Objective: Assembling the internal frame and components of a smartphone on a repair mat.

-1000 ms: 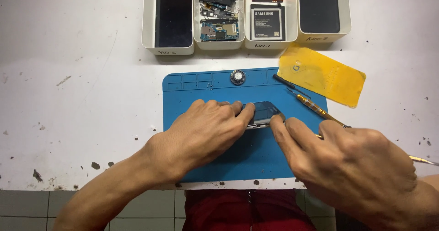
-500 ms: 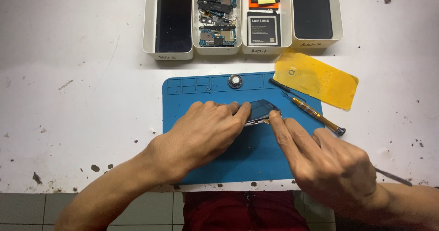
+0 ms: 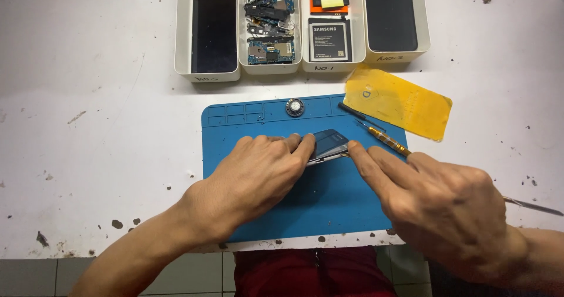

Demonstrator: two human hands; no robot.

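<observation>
1. Head view: phone (image 3: 329, 144) lies mid-mat (image 3: 264, 203), tilted, one edge lifted. Left hand (image 3: 258, 176) presses flat over its left part, fingers together, apparently to pin it down.
2. Right hand (image 3: 440, 206) comes in from the right; its fingers (image 3: 367, 159) are pinched together at the phone's right edge, seemingly on a thin tool. The tip is hidden, so I cannot tell.
3. Screwdriver (image 3: 388, 139) and black stick (image 3: 352, 110) lie on the mat's upper right, within reach.
4. Yellow sheet (image 3: 399, 100) lies just off the mat.
5. Four white trays (image 3: 299, 24) stand behind in a row, keeping screens, boards and batteries sorted.
6. Round disc (image 3: 295, 107) rests on the mat's top edge.
</observation>
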